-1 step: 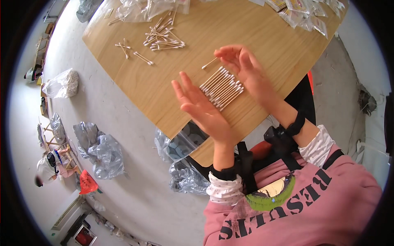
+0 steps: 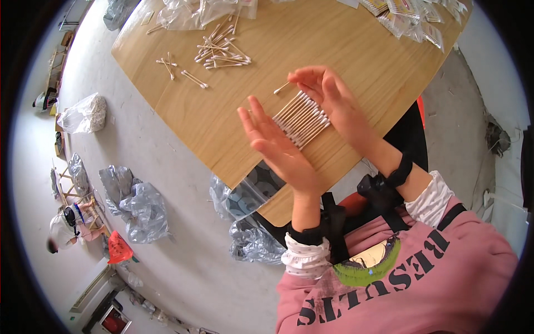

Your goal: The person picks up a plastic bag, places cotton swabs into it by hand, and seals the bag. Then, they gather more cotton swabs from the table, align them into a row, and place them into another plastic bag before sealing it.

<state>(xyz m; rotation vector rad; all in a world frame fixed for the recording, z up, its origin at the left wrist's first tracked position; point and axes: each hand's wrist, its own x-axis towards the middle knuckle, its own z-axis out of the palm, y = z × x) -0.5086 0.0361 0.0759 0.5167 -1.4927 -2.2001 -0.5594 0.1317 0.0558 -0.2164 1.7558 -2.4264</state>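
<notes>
A row of cotton swabs [image 2: 305, 121] with white tips and wooden sticks lies side by side on the table, between my two hands. My left hand [image 2: 278, 149] is open and on edge, with its fingers stretched along the row's left end and over some of the tips. At the right end, my right hand [image 2: 342, 106] is open, its fingers slightly curved around the far side. A single cotton swab [image 2: 281, 88] lies just beyond the row, partly hidden by my right fingertips. Neither hand grips anything.
A loose pile of cotton swabs [image 2: 219, 49] lies farther back, with a few strays [image 2: 194, 79] to its left. Clear plastic bags [image 2: 186, 14] rest at the far edge of the table [image 2: 189, 128]. Small packets [image 2: 409, 16] sit far right. Grey plastic bags [image 2: 144, 214] lie on the floor.
My left hand has shifted slightly right, closer against the swab row. The fingers of my right hand have dipped slightly toward the row's far side.
</notes>
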